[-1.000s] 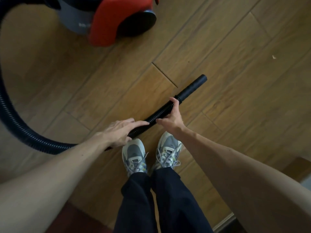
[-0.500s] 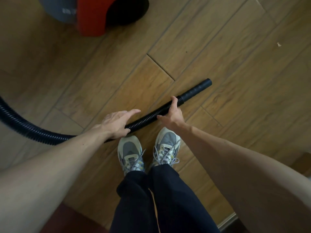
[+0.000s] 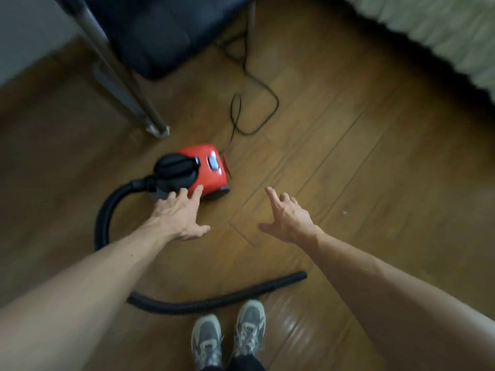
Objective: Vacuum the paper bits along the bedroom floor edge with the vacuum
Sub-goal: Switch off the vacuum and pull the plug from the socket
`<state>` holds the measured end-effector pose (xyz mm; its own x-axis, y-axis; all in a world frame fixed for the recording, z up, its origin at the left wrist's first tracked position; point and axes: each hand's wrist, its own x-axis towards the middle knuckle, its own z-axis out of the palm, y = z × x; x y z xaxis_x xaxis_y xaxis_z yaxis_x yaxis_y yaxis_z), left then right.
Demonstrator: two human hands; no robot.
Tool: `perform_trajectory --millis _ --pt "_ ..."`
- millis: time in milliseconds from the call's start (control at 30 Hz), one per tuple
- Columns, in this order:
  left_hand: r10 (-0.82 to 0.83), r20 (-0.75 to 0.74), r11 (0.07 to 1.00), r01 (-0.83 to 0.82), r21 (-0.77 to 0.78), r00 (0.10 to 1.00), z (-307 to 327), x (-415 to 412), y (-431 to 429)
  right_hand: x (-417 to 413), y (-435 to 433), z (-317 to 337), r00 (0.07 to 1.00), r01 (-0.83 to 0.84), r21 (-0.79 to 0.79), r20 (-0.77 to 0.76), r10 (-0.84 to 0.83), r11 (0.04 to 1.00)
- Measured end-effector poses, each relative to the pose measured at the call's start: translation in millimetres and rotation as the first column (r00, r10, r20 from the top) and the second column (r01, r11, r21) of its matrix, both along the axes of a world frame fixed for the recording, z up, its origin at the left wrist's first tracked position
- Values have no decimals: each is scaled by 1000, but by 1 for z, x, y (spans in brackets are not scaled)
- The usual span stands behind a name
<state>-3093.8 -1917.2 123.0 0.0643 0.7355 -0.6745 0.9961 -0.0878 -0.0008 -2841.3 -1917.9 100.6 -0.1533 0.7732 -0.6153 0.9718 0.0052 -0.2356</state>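
Note:
The red and black vacuum [image 3: 206, 170] sits on the wooden floor ahead of me. Its black ribbed hose [image 3: 214, 301] curves from the vacuum's left side round to the floor just in front of my shoes, with the nozzle end [image 3: 297, 277] lying free. My left hand [image 3: 179, 215] is spread open, fingertips over the vacuum's near edge. My right hand [image 3: 288, 218] hangs open above the bare floor to the right of the vacuum. A small pale paper bit [image 3: 345, 211] lies on the floor right of my right hand.
A dark chair [image 3: 160, 36] with a metal leg [image 3: 134, 103] stands behind the vacuum. The black power cord [image 3: 257, 103] loops across the floor behind it. A pale bed cover edge [image 3: 442, 36] fills the upper right. My two grey shoes [image 3: 230, 336] are at the bottom.
Both hands have let go of the hose, which now lies on the floor. The view has lifted, and both hands have moved forward toward the vacuum body.

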Motion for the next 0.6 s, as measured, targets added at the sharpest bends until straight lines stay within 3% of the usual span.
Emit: perform_trajectory --millis 333,600 --pt "-67 31 891 46 451 997 315 -2 125 -1 113 324 999 -35 414 -22 48 910" --pt "-169 51 802 108 587 984 485 -4 111 8 102 507 998 -66 579 31 59 813"
